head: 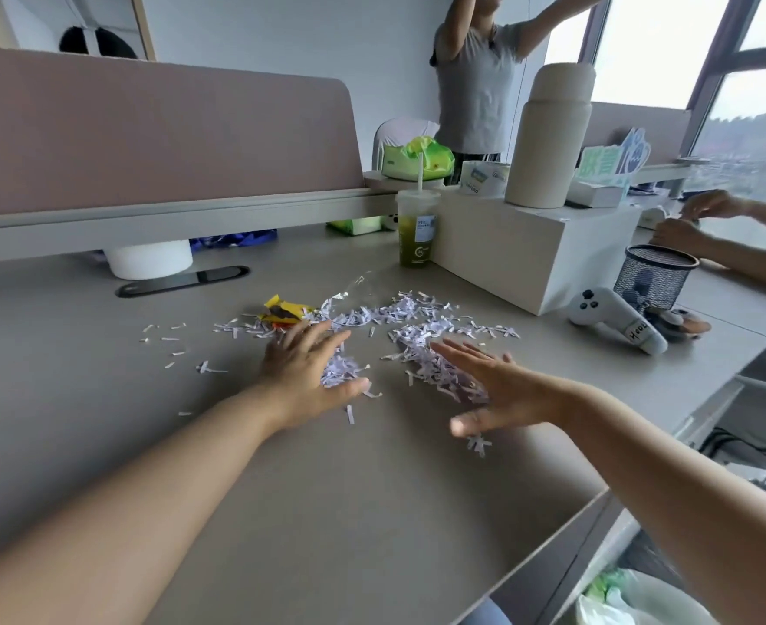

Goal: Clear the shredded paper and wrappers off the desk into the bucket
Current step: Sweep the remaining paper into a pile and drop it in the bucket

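Observation:
Pale shredded paper (pixel 394 318) lies scattered over the middle of the grey desk (pixel 101 399). A yellow wrapper (pixel 284 310) and a clear plastic wrapper (pixel 349 295) sit at the pile's far left edge. My left hand (pixel 309 376) is flat and open, fingers spread, resting on a clump of shreds. My right hand (pixel 502 390) is open too, palm turned inward against the right side of the pile, with a few strips under its thumb. The bucket (pixel 633 602), lined with a plastic bag, stands on the floor below the desk's right front corner.
A white box (pixel 530 250) with a beige flask (pixel 548 137) on it, a green drink cup (pixel 417 232), a white controller (pixel 615 318) and a black mesh pen holder (pixel 656 277) stand behind and to the right. A pink partition (pixel 146 137) closes the back. One person stands behind; another person's hands (pixel 687 223) work at far right.

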{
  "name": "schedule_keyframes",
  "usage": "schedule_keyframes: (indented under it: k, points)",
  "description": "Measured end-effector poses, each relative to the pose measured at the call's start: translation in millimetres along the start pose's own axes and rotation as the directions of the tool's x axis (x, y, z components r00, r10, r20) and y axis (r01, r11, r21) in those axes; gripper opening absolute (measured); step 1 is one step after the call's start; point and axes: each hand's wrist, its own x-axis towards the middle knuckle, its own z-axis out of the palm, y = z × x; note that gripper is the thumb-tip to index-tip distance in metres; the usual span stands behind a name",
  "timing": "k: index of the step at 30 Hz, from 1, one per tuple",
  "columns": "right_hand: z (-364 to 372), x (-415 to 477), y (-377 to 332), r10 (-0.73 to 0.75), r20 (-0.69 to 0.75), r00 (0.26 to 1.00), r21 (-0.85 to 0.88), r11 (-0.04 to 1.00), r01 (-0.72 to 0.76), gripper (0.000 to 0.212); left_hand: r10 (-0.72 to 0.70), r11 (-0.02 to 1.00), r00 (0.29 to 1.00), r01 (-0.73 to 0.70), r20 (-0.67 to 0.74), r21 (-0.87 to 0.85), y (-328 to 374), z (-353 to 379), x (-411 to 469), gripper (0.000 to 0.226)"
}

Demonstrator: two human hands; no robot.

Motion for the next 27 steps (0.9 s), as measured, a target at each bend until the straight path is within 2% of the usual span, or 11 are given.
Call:
schedule_keyframes:
  k: [2, 5, 7, 11, 15, 17, 19, 22, 25, 27]
  points:
    - [3, -14, 10, 0.079, 0.034, 0.996, -0.145, 0.987, -0.073, 0.126, -0.027, 0.996, 0.991, 0.016, 0.132, 0.084, 1, -1, 0, 0.128]
    - [13, -11, 1, 0.130, -0.017, 0.991, -0.226, 0.965, -0.130, 0.121, -0.042, 0.994, 0.954, 0.010, 0.297, 0.108, 2, -1, -1, 0.138]
    - [16, 5, -9, 0.173, -0.080, 0.982, -0.225, 0.956, -0.187, 0.114, -0.049, 0.996, 0.947, 0.022, 0.316, 0.086, 2, -1, -1, 0.139]
    - [3, 42, -4, 0.342, -0.196, 0.919, -0.207, 0.902, -0.380, 0.111, -0.081, 0.993, 0.961, 0.056, 0.263, 0.100, -7, -2, 0, 0.133]
    - [-9, 77, 8, 0.398, -0.167, 0.902, -0.162, 0.891, -0.423, 0.114, -0.137, 0.990, 0.951, 0.120, 0.278, 0.077, -16, 0, 9, 0.111]
    - [-10, 97, 4, 0.348, -0.133, 0.928, -0.145, 0.919, -0.365, 0.109, -0.125, 0.991, 0.953, 0.107, 0.276, 0.080, -16, 2, 13, 0.107]
    - [-10, 115, -4, 0.240, -0.109, 0.965, -0.153, 0.955, -0.255, 0.101, -0.109, 0.992, 0.958, 0.088, 0.264, 0.090, -16, 4, 18, 0.092]
    - [-4, 131, -21, 0.047, -0.117, 0.992, -0.190, 0.979, -0.069, 0.074, -0.077, 0.996, 0.978, 0.068, 0.194, 0.055, -17, 7, 24, 0.067]
    - [3, 132, -31, -0.101, -0.268, 0.958, -0.185, 0.981, 0.052, 0.048, -0.056, 0.998, 0.995, 0.053, 0.086, 0.032, -16, 7, 23, 0.047]
    - [7, 127, -34, -0.150, -0.344, 0.927, -0.200, 0.976, 0.083, 0.039, -0.057, 0.998, 0.998, 0.056, 0.030, 0.016, -15, 7, 20, 0.038]
